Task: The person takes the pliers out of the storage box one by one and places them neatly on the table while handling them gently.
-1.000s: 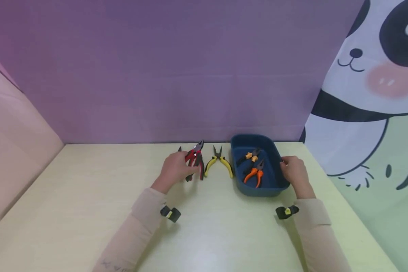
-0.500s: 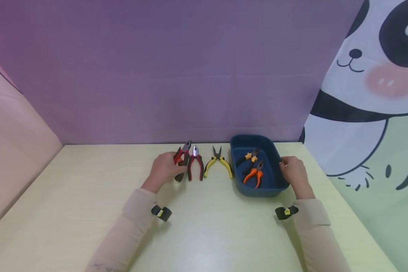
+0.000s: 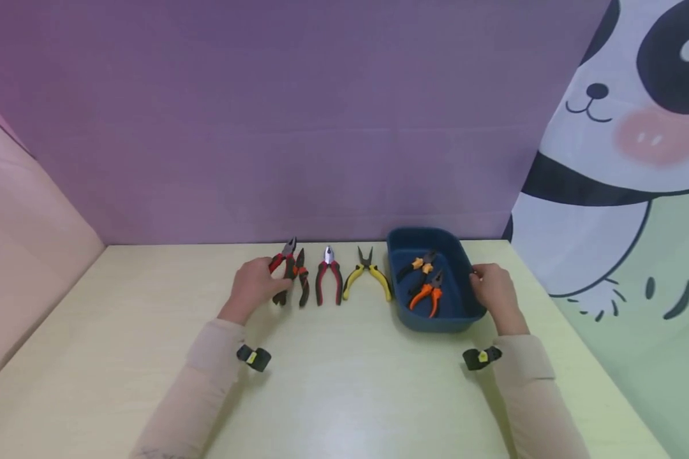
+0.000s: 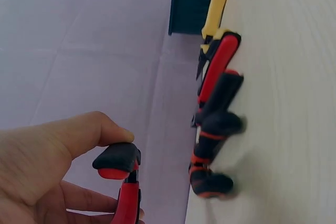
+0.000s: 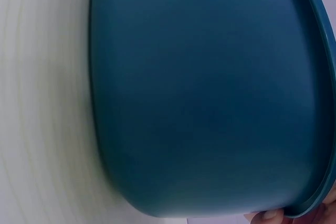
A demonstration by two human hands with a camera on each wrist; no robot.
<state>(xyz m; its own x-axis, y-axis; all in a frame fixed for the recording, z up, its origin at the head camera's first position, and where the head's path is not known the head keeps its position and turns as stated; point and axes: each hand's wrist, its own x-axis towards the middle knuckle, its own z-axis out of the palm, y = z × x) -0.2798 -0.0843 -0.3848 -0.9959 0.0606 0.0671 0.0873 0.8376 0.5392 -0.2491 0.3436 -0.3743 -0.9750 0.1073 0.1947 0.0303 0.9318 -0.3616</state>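
Observation:
My left hand (image 3: 251,287) grips a pair of red-and-black pliers (image 3: 288,258) at the left end of a row; the left wrist view shows thumb and fingers on its handles (image 4: 126,198). Just right of it lies a darker pair of red-and-black pliers (image 3: 303,280). Beyond that are another red-handled pair of pliers (image 3: 329,274) and yellow-handled pliers (image 3: 367,274), both spread. My right hand (image 3: 492,290) pinches the right rim of a blue plastic bin (image 3: 399,309). Inside it lie orange-handled pliers (image 3: 427,298) and black-and-yellow-orange pliers (image 3: 418,264).
The pale table (image 3: 344,382) ends at a purple backdrop (image 3: 252,159) close behind the pliers. A panda-print wall (image 3: 585,242) stands along the right side, a pale pink panel (image 3: 29,255) along the left.
My left hand has moved left with the red-and-black pliers. The darker pair and another red-handled pair now lie free on the table to its right. The right hand has stayed on the bin.

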